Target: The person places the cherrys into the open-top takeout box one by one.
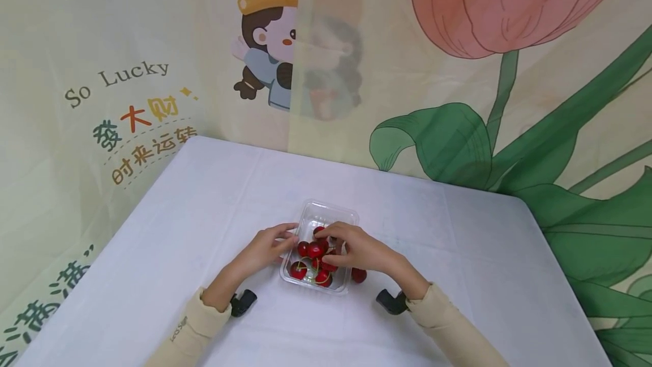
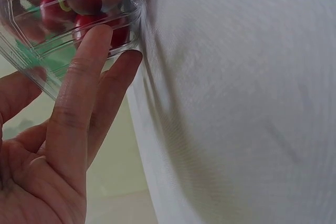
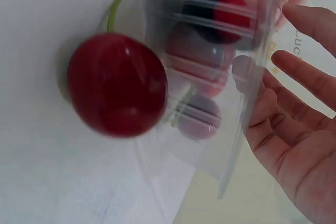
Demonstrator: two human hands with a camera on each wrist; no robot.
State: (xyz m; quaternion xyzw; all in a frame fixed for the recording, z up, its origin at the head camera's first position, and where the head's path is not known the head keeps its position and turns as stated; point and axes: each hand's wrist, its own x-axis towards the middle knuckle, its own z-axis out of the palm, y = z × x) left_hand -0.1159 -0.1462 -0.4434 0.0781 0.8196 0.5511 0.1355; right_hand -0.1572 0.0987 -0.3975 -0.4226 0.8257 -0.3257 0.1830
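Observation:
A clear plastic container [image 1: 318, 204] stands on the table with several red cherries [image 1: 316, 250] inside, some with green stems. My left hand [image 1: 270, 248] is at its left side; in the left wrist view, fairly straight fingers [image 2: 79, 87] touch the outer wall near the bottom. Over the container's right rim reaches my right hand [image 1: 359, 248], its fingers spread above the cherries. Through the wall in the right wrist view, one fingertip [image 3: 242, 72] shows inside; I see no cherry gripped. A loose cherry [image 3: 118, 85] with its stem lies on the table, right of the container.
A white cloth [image 1: 244, 186] covers the table. Printed curtains [image 1: 326, 129] hang behind and to the left of it. A black wrist camera [image 1: 244, 302] sits at the left wrist, another black camera [image 1: 391, 302] at the right.

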